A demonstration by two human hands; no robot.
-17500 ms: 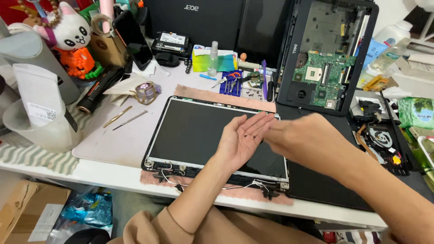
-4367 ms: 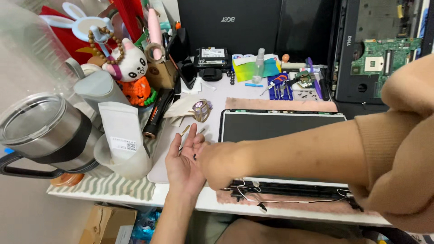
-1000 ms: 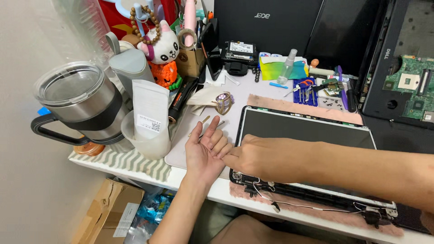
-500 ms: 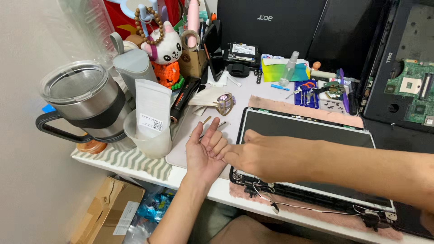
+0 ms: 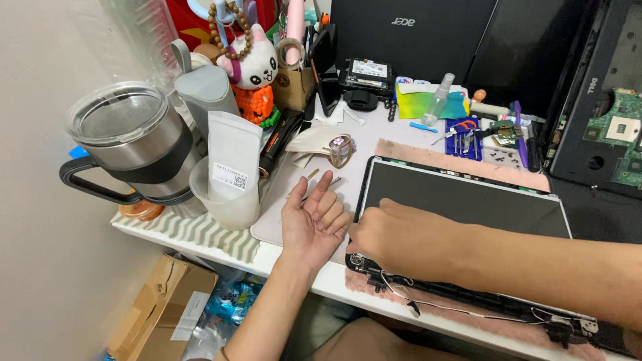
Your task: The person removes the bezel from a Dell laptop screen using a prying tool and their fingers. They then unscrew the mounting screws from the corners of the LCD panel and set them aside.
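Pouch: a white upright packet (image 5: 233, 160) with a small square label stands in a clear cup (image 5: 221, 200), left of the mat.
Left hand: the left hand (image 5: 313, 220) lies palm up, fingers released, cupped as if to catch.
Right hand: the right hand (image 5: 388, 237) has fingers curled at the screen panel (image 5: 468, 204)'s left corner; whether it holds anything cannot be told.
Panel: it lies flat on pink padding (image 5: 461, 160).
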